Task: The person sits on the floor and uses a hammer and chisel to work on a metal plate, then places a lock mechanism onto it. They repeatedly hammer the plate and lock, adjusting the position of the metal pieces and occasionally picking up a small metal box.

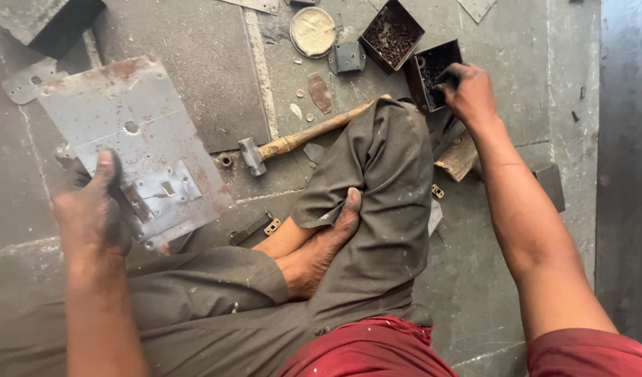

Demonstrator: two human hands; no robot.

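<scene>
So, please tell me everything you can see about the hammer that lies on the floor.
The hammer with a worn wooden handle and dull grey metal head lies flat on the grey concrete floor, slanted. Its head points to the lower left, near a small metal ring. The handle rises to the upper right, and its far end goes behind the person's grey-trousered knee. The wood looks scuffed and yellow-brown. Neither hand touches it.

— Where's my left hand (pixel 91 209)?
— Low on the left, palm down, thumb raised, fingers curled.
— And my right hand (pixel 467 87)?
— Arm stretched forward, fingers bunched, pointing down.
</scene>
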